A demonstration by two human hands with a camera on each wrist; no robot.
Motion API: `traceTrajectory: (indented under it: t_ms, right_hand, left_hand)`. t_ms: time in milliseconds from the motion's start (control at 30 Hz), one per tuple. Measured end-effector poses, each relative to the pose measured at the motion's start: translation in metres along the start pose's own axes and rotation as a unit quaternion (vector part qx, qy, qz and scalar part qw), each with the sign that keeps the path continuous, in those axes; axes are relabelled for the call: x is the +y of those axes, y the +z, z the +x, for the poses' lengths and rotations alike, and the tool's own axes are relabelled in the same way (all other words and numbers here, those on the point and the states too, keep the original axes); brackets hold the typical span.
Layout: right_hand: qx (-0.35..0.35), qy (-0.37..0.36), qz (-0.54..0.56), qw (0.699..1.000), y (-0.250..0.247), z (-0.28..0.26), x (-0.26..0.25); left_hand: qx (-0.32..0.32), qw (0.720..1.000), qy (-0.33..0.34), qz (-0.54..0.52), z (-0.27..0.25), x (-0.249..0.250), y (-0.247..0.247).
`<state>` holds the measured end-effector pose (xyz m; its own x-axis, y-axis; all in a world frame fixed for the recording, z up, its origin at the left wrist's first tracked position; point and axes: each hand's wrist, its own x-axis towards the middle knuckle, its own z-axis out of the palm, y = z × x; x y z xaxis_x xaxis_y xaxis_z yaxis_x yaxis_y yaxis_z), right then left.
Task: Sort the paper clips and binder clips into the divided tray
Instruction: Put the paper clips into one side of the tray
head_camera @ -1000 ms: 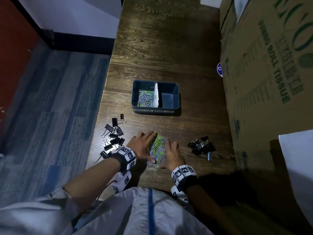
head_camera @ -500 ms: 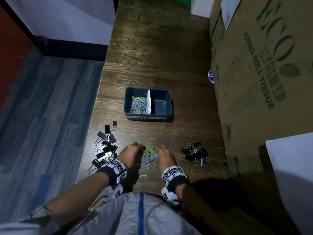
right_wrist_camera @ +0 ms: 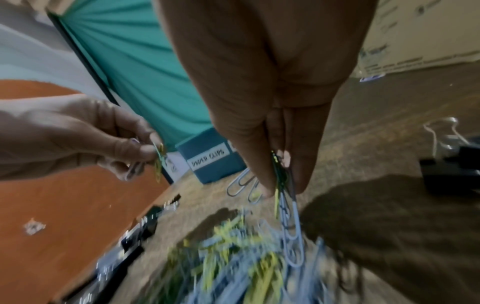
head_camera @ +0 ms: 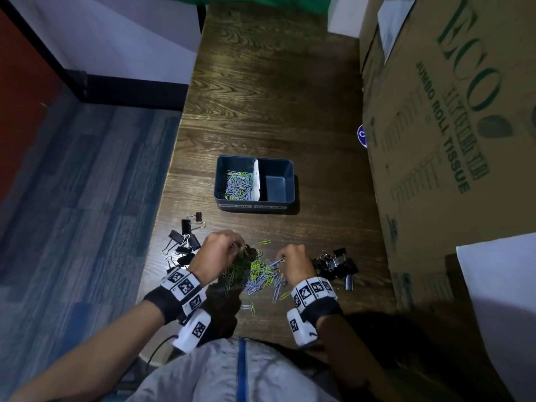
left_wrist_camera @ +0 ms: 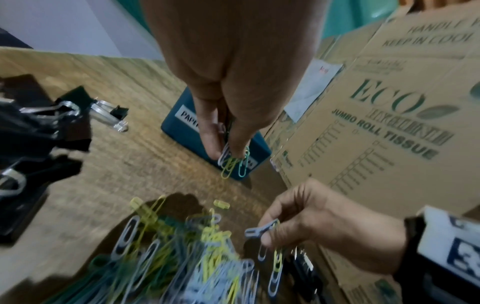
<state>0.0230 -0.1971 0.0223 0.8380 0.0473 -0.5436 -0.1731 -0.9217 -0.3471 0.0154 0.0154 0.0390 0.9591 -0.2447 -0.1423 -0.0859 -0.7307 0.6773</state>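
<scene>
Paper clips [head_camera: 255, 274] pinched in both hands, apparently

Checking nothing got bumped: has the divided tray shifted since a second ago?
No. The divided tray keeps its spacing from the blue sticker.

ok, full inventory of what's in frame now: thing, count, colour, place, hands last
tray: one, dark blue, two compartments, mid-table
paper clips in tray: many, lilac and green, left compartment; right compartment looks bare
divider: one, white, between the compartments
loose paper clips: a pile, lilac, yellow-green and dark green, on the table between the hands
left binder clips: a cluster, black, near the table's left edge
right binder clips: a cluster, black, right of the pile
cardboard boxes: count unclear, brown with green print, along the right
table: one, dark wood
left hand: pinches a few paper clips above the pile
right hand: pinches a few paper clips above the pile
</scene>
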Motion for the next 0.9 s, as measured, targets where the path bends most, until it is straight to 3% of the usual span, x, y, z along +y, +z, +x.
traceTrajectory:
  t_ms: [300,467,700,900]
  right_hand:
    - [0.037,-0.032,0.072,0.996,-0.043,0.004,-0.015]
    - [0.076,-0.12,0.085,0.986,-0.078,0.005,-0.05]
    - [0.145,-0.19,0.094,0.966,-0.135,0.036,-0.114]
    - [0.142,-0.182,0.125,0.965,-0.144,0.061,-0.14]
  left_hand:
    - [0.137,0.99,-0.028,-0.021,0.083,0.031,-0.081]
    - [0.094,0.994,-0.062,-0.009,0.115,0.022,-0.084]
    - [0.142,0.986,-0.086,0.017,0.067,0.009,-0.054]
    - [0.03,0.993,-0.115,0.016,0.02,-0.008,-0.018]
